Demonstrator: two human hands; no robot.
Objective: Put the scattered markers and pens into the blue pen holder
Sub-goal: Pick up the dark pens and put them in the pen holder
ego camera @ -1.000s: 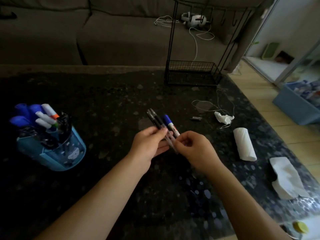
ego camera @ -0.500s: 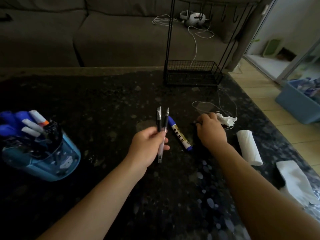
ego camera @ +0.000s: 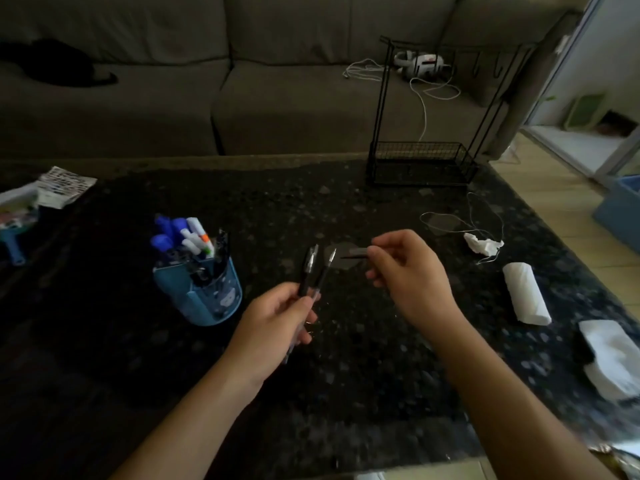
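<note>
My left hand (ego camera: 273,320) is shut on two black pens (ego camera: 309,270), tips pointing up and away, above the dark speckled table (ego camera: 346,393). My right hand (ego camera: 408,271) pinches a small dark pen cap (ego camera: 358,252) just right of the pen tips, not touching them. The blue pen holder (ego camera: 211,303) stands upright to the left of my left hand. It holds several markers (ego camera: 188,235) with blue, white and orange ends, plus dark pens.
A black wire rack (ego camera: 420,164) stands at the table's far edge. A crumpled tissue with string (ego camera: 483,244), a white roll (ego camera: 526,294) and a folded paper towel (ego camera: 609,356) lie to the right. A printed packet (ego camera: 65,187) lies at far left. A sofa is behind.
My right hand let go of the blue marker, reached right to a small cap on the table, and has come back holding it near the pen tips. My left hand kept both pens.
</note>
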